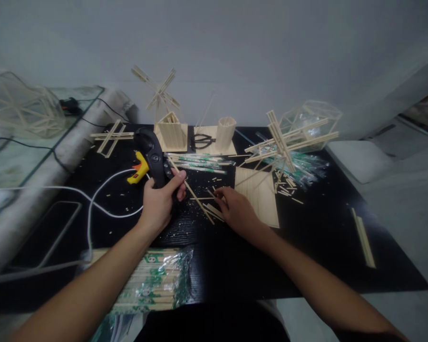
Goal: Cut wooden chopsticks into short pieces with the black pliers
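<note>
My left hand (159, 202) is closed round a black hand cutter (152, 154) that points up and away from me. A long, thin wooden stick (194, 195) slants from the cutter's side, past my left thumb, down toward the table. My right hand (239, 213) is closed, its fingertips pinched around a short wooden stick (211, 193) whose end just shows. Beneath those fingers lie several cut stick pieces (213, 212). Right beside my right hand is a flat panel of joined sticks (260, 194).
A yellow glue gun (138, 171) with a white cord lies left of the cutter. Behind are two stick towers (171, 133), black scissors (203, 140) and a crossed stick frame (281, 142). Bagged sticks (150, 280) lie in front. Offcuts litter the black table (317, 247).
</note>
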A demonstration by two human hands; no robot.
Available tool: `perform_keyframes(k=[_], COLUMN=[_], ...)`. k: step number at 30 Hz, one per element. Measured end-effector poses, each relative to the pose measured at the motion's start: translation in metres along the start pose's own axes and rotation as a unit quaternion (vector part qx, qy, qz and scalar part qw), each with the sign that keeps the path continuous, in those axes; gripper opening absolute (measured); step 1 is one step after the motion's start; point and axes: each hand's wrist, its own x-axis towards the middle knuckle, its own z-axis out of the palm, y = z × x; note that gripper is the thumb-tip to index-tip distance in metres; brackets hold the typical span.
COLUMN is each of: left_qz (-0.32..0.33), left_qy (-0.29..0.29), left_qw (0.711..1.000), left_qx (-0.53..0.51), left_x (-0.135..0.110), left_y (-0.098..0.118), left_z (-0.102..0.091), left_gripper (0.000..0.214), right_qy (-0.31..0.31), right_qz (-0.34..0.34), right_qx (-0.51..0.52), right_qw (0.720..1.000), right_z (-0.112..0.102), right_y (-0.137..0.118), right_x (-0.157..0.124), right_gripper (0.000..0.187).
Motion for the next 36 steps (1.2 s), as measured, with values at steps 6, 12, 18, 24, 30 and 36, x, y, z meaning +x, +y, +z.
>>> perform_keyframes(k=[6, 12, 18, 24, 30, 36], left_qz=[-0.018, -0.031, -0.032, -0.028, -0.011, 0.057], left_qy=[-0.016, -0.039, -0.054, -0.047, -0.045, -0.149], left_qw=[1.0, 0.997, 0.994, 0.992, 0.985, 0.954], left_qx=[0.016, 0.056, 0.086, 0.111, 0.166, 0.255], left_x=[0.0, -0.004, -0.005, -0.003, -0.004, -0.011], left_y=[-0.002, -0.005, -0.006, -0.011, -0.01, -0.009], left_z=[0.001, 0.001, 0.001, -0.001, -0.001, -0.003], left_gripper=[0.024, 0.026, 0.025, 0.026, 0.028, 0.029], right_qy=[-0.104, -0.198, -0.254, -0.282, -0.27, -0.159], right_qz=[0.058, 0.112, 0.147, 0.158, 0.161, 0.184], right_qx=[0.284, 0.462, 0.523, 0.532, 0.546, 0.561], right_qw=[0.952, 0.857, 0.8, 0.782, 0.776, 0.791], right_z=[-0.013, -0.014, -0.014, -0.014, -0.014, -0.019], right_y=[-0.004, -0.009, -0.011, -0.014, -0.013, -0.005], right_x=[0.002, 0.0, -0.003, -0.003, -0.003, 0.004], right_gripper=[0.016, 0.02, 0.027, 0.032, 0.032, 0.028])
